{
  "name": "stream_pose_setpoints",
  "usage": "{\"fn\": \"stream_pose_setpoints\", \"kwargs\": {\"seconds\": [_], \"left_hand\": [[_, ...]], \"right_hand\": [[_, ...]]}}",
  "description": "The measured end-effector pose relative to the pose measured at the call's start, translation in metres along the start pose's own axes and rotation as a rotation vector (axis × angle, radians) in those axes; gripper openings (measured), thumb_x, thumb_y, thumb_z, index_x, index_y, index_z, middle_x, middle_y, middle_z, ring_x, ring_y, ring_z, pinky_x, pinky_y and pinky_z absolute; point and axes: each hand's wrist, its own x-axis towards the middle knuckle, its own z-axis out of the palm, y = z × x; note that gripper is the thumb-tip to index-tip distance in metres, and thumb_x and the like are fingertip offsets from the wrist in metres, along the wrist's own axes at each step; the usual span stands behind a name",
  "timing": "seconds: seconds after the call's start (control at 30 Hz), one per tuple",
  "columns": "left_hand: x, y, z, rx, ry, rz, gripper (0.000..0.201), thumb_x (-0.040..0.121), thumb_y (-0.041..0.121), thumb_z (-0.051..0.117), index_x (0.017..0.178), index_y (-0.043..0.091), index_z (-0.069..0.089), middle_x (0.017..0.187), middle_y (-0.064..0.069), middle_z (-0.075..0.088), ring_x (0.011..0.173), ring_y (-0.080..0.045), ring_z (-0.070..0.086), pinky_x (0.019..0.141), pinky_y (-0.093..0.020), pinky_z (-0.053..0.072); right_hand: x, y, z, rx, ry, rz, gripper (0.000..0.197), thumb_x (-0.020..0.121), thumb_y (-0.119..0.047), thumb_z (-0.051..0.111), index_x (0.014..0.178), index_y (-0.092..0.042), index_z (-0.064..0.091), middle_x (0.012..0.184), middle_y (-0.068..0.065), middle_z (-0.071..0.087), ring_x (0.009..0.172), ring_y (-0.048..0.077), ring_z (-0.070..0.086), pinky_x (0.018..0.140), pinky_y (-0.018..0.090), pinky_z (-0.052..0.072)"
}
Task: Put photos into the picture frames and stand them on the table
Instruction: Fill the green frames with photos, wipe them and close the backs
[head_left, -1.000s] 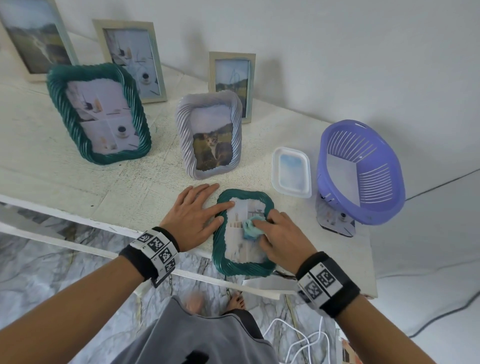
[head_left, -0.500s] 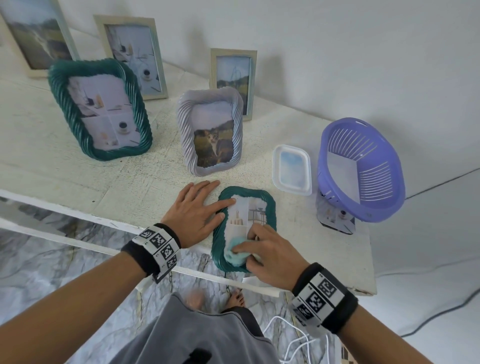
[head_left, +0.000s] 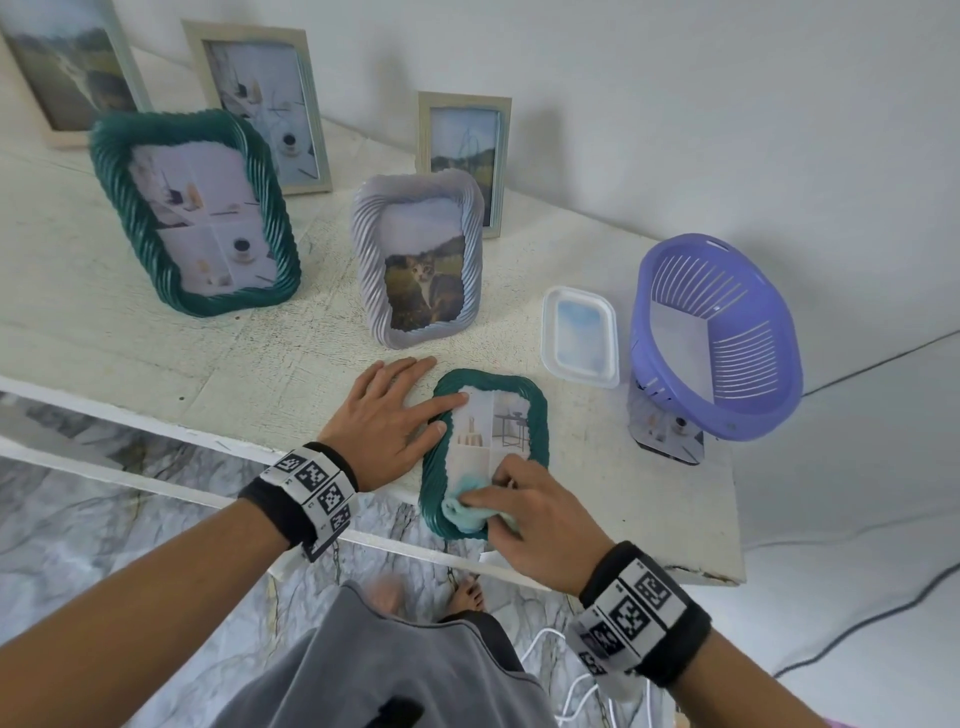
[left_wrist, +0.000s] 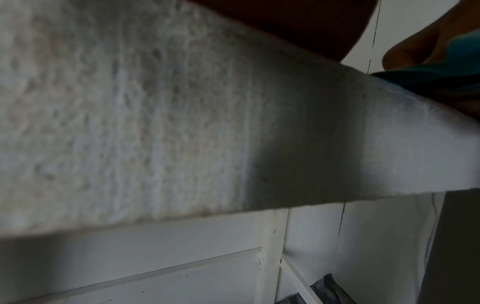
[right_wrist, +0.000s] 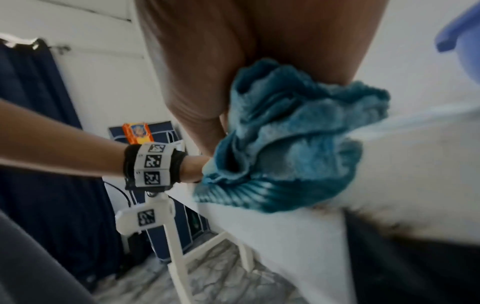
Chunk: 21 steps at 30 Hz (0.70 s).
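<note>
At table edge (head_left: 691, 564), frame (head_left: 537, 415) under cloth (head_left: 465, 512)

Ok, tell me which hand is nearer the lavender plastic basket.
Right. The right hand, gripping a teal cloth on the flat-lying green frame, sits closer to the lavender plastic basket. The left hand rests on that frame's far side, away from the basket.

Open tabletop (head_left: 156, 364) along front-left edge, left of left hand (head_left: 387, 415). Blocked behind: large green frame (head_left: 195, 213), grey frame (head_left: 421, 260) upright; narrow gap between. Blocked right: clear lid (head_left: 579, 335), purple basket (head_left: 717, 338); bare strip near right corner.
</note>
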Motion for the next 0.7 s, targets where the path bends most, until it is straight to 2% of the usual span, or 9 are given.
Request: {"fn": "stream_pose_setpoints", "kwargs": {"seconds": [0.1, 0.2, 0.27, 0.33, 0.4, 0.47, 0.53, 0.63, 0.7], "left_hand": [[0.0, 0.0, -0.001, -0.004, 0.0, -0.004, 0.05, 0.098, 0.057, 0.013, 0.147, 0.054, 0.027, 0.161, -0.002, 0.021, 0.148, -0.025, 0.016, 0.121, -0.047, 0.008], [0.0, 0.001, -0.002, 0.0, -0.004, -0.006, 0.051, 0.097, 0.059, 0.013, 0.146, 0.055, 0.027, 0.161, -0.002, 0.022, 0.147, -0.025, 0.017, 0.121, -0.046, 0.008], [0.0, 0.002, -0.002, -0.002, -0.001, -0.007, 0.051, 0.097, 0.06, 0.014, 0.146, 0.055, 0.028, 0.161, -0.002, 0.023, 0.147, -0.025, 0.018, 0.121, -0.046, 0.008], [-0.001, 0.002, -0.002, -0.008, 0.004, -0.01, 0.05, 0.097, 0.06, 0.016, 0.146, 0.054, 0.029, 0.16, -0.002, 0.024, 0.147, -0.025, 0.019, 0.121, -0.046, 0.009], [-0.001, 0.003, -0.002, -0.003, 0.006, -0.014, 0.05, 0.097, 0.06, 0.016, 0.146, 0.055, 0.029, 0.16, -0.001, 0.023, 0.147, -0.025, 0.019, 0.121, -0.046, 0.009], [-0.001, 0.004, -0.002, -0.007, 0.008, -0.014, 0.05, 0.098, 0.06, 0.016, 0.146, 0.054, 0.029, 0.16, -0.002, 0.023, 0.147, -0.025, 0.019, 0.121, -0.046, 0.009], [-0.002, 0.003, -0.002, -0.007, -0.001, -0.011, 0.05, 0.098, 0.059, 0.016, 0.146, 0.054, 0.03, 0.161, -0.001, 0.024, 0.147, -0.025, 0.019, 0.121, -0.046, 0.009], [-0.001, 0.002, -0.001, 0.01, -0.009, 0.008, 0.051, 0.098, 0.058, 0.016, 0.146, 0.052, 0.031, 0.161, 0.003, 0.026, 0.146, -0.027, 0.022, 0.12, -0.047, 0.01], [-0.001, 0.002, -0.001, 0.011, -0.017, 0.018, 0.05, 0.099, 0.057, 0.016, 0.146, 0.051, 0.032, 0.161, 0.005, 0.026, 0.146, -0.027, 0.024, 0.119, -0.048, 0.011]], "right_hand": [[-0.002, 0.013, -0.01, -0.122, 0.034, 0.01, 0.032, 0.083, -0.022, 0.046, 0.105, -0.023, 0.07, 0.087, 0.001, 0.052, 0.075, 0.018, 0.046, 0.062, 0.023, 0.039], [0.0, 0.026, -0.015, -0.175, 0.17, 0.166, 0.028, 0.081, -0.012, 0.06, 0.108, -0.018, 0.067, 0.086, 0.003, 0.049, 0.073, 0.02, 0.047, 0.057, 0.025, 0.041], [0.005, 0.017, -0.01, -0.197, 0.193, 0.225, 0.03, 0.077, -0.008, 0.068, 0.107, -0.011, 0.065, 0.085, 0.006, 0.051, 0.07, 0.022, 0.049, 0.053, 0.024, 0.044], [0.006, -0.002, -0.001, -0.262, 0.174, 0.211, 0.026, 0.071, -0.009, 0.072, 0.095, -0.003, 0.065, 0.079, 0.008, 0.055, 0.061, 0.019, 0.05, 0.049, 0.022, 0.045], [-0.002, -0.013, 0.006, -0.28, 0.167, 0.18, 0.016, 0.073, -0.015, 0.063, 0.085, -0.004, 0.063, 0.074, 0.006, 0.053, 0.056, 0.017, 0.048, 0.047, 0.02, 0.038], [-0.014, -0.014, 0.01, -0.158, 0.116, 0.208, 0.026, 0.08, -0.023, 0.045, 0.093, -0.008, 0.061, 0.079, 0.004, 0.05, 0.059, 0.016, 0.046, 0.053, 0.021, 0.035], [-0.023, -0.009, 0.012, -0.143, 0.082, 0.203, 0.034, 0.083, -0.025, 0.037, 0.102, -0.01, 0.061, 0.084, 0.003, 0.048, 0.064, 0.017, 0.047, 0.057, 0.024, 0.04], [-0.017, -0.003, 0.008, -0.217, 0.102, 0.189, 0.026, 0.082, -0.019, 0.048, 0.102, -0.011, 0.064, 0.084, 0.003, 0.049, 0.065, 0.016, 0.049, 0.056, 0.021, 0.04], [-0.001, 0.005, 0.003, -0.259, 0.123, 0.219, 0.025, 0.085, -0.011, 0.057, 0.109, -0.009, 0.063, 0.092, 0.005, 0.051, 0.073, 0.016, 0.049, 0.06, 0.019, 0.038]]}}
